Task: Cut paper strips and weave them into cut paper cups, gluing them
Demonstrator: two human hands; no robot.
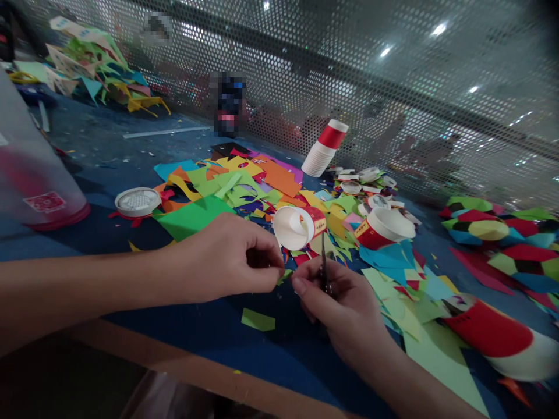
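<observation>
My left hand (pixel 236 253) is closed in a pinch, its fingertips at a small green paper scrap (pixel 285 277). My right hand (pixel 338 297) is closed around small dark scissors (pixel 324 270), blades pointing up and away from me. Its thumb and fingertip also come close to the scrap; whether they touch it is hard to tell. Below the hands, a green paper piece (pixel 258 319) lies flat on the blue table (pixel 196 326). Just beyond them a red and white paper cup (pixel 292 228) lies on its side, its mouth toward me.
Coloured paper scraps (pixel 236 180) are heaped behind the hands. A cut cup (pixel 388 226) and another cup (pixel 493 329) lie to the right, a cup stack (pixel 325 148) farther back. At left stand a translucent container (pixel 39 169) and a round lid-like piece (pixel 138 202). Perforated metal (pixel 271 75) closes the back.
</observation>
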